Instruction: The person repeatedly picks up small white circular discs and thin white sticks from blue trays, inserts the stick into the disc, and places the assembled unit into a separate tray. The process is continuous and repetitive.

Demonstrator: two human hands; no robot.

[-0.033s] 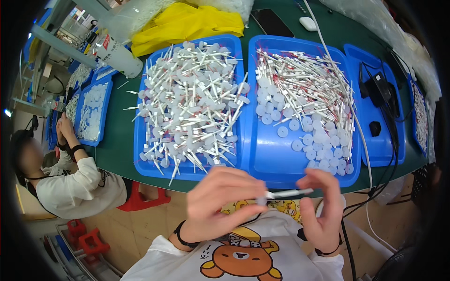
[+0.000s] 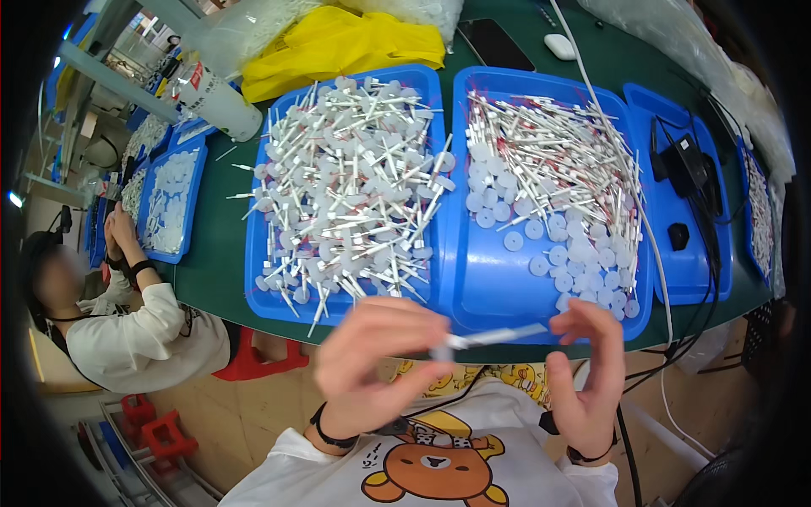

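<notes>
Leftward, the left hand (image 2: pixel 376 348) has drawn the white stick (image 2: pixel 504 335), its tip just beside the right hand (image 2: pixel 590 372), whose fingers and thumb stand apart. Blurred, but I think the left pinches a pale disc (image 2: pixel 442 351) on it, near the blue tray (image 2: pixel 498 283); a slack pinch could drop it.

I'd call this a workshop, one for small parts handled in bulk. A long green counter (image 2: pixel 218 220) carries shallow blue trays (image 2: pixel 498 283), heaped with white sticks (image 2: pixel 549 144) and pale discs (image 2: pixel 512 241) by the score. Farther along, another person (image 2: pixel 118 342) sits with a tray too. A metal frame (image 2: pixel 118 80) stands beyond, plain red stools (image 2: pixel 167 435) wait on the tan floor (image 2: pixel 253 427), and big plastic bags (image 2: pixel 718 76) crowd the counter's edges.
</notes>
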